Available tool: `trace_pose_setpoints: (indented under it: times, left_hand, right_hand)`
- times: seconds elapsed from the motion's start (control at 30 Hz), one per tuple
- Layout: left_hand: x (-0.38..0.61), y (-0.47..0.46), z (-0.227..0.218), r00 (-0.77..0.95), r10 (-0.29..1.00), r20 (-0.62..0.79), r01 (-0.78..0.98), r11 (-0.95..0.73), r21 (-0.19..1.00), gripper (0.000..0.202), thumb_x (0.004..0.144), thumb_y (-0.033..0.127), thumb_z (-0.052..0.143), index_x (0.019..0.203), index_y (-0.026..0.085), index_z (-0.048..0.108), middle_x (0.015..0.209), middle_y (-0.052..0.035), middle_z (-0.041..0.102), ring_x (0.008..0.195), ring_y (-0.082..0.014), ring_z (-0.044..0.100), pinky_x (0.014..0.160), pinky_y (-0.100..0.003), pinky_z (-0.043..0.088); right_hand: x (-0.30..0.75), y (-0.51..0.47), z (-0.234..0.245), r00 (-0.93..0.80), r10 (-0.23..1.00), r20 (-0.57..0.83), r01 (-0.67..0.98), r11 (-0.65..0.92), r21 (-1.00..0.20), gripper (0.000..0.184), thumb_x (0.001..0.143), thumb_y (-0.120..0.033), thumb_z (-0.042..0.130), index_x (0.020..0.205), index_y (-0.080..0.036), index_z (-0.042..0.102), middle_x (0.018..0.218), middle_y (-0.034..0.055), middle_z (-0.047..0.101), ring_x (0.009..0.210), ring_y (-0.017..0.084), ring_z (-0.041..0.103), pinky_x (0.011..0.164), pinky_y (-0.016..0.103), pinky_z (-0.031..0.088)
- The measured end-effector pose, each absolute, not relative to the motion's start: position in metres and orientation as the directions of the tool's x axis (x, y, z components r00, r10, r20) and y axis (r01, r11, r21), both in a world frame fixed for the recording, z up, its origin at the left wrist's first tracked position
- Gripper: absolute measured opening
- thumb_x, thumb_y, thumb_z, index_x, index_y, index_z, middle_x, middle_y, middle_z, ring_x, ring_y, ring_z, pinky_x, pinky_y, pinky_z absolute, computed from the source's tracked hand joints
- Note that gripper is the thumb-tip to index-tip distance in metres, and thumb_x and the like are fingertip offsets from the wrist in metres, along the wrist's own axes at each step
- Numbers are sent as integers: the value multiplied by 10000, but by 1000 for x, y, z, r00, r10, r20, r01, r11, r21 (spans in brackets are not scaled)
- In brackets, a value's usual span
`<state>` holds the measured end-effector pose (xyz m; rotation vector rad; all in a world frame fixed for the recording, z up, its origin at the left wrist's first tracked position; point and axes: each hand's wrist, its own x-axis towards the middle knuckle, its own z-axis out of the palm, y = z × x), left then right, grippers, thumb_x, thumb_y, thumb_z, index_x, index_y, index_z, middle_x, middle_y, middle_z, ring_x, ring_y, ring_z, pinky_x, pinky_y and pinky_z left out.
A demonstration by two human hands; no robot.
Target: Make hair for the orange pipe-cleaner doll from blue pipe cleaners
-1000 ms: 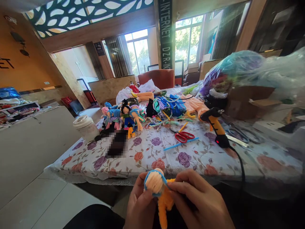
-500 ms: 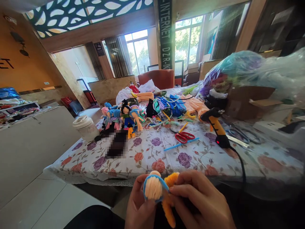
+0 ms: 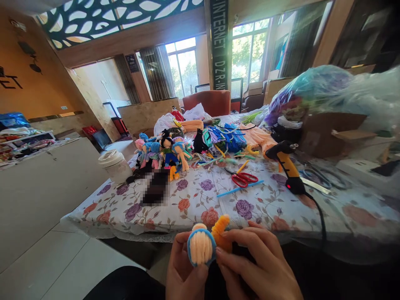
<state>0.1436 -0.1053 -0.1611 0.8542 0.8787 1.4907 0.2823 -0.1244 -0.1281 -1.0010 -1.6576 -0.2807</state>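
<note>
Low in front of the table's near edge, my left hand (image 3: 184, 266) grips a doll's head (image 3: 200, 246) made of peach pipe cleaner, with a blue pipe cleaner (image 3: 189, 255) running round its edge. My right hand (image 3: 253, 258) is closed at the right side of the head, thumb and index finger pinched by a fuzzy orange piece (image 3: 221, 227) that juts upward. Part of the orange piece is hidden behind the right fingers. Whether those fingertips pinch the blue end or the orange piece is hard to see.
Red-handled scissors (image 3: 244, 179) lie beside a blue pipe cleaner strip (image 3: 240, 188). A yellow and black glue gun (image 3: 288, 166) stands at right, its cord trailing forward. Finished dolls (image 3: 167, 150), a white lidded cup (image 3: 115, 166) and bundled pipe cleaners (image 3: 233, 139) sit farther back.
The blue pipe cleaner now lies close round the head, where its end was drawn out to the right. The orange piece has tilted upright, and its lower part no longer shows.
</note>
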Motion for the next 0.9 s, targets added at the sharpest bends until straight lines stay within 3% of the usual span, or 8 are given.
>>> trace_pose_setpoints:
  times: [0.23,0.53,0.63,0.77,0.9]
  left_hand:
    - [142,-105,-166,-79,996,35,-487,-69,871,429,524,433,853,860,240,667,927,-78,711,839,-279,641,755,-381,527]
    - [142,-103,-167,-40,999,11,-513,-30,858,468,527,409,855,923,225,689,1034,-96,716,956,-318,634,827,-398,524]
    - [143,-102,-168,-39,999,-2,-500,-17,866,418,572,370,837,935,218,697,1026,-97,722,980,-320,633,825,-385,532]
    - [143,-102,-171,-36,999,-39,-493,17,870,406,583,353,834,943,218,706,1023,-83,731,972,-318,645,814,-381,544]
    - [144,-100,-176,-23,998,-51,-488,34,872,390,568,359,837,919,240,716,1001,-65,745,980,-338,650,792,-384,559]
  right_hand:
    - [283,-124,-130,-75,486,871,775,578,-256,141,810,-168,631,835,-270,725,882,-22,706,805,149,617,879,317,463]
    - [286,-123,-121,-22,502,865,683,640,-354,115,759,-91,643,768,-193,695,787,35,669,709,159,609,753,354,513]
    - [289,-123,-121,-12,503,864,664,650,-369,106,759,-89,649,763,-189,685,765,30,668,682,152,600,702,332,513]
    - [291,-122,-124,52,531,846,664,614,-426,140,748,-76,631,761,-208,678,704,8,642,654,145,585,755,349,507]
    - [296,-121,-121,19,535,844,668,622,-409,149,731,-77,642,765,-218,679,671,-3,636,622,141,580,690,319,512]
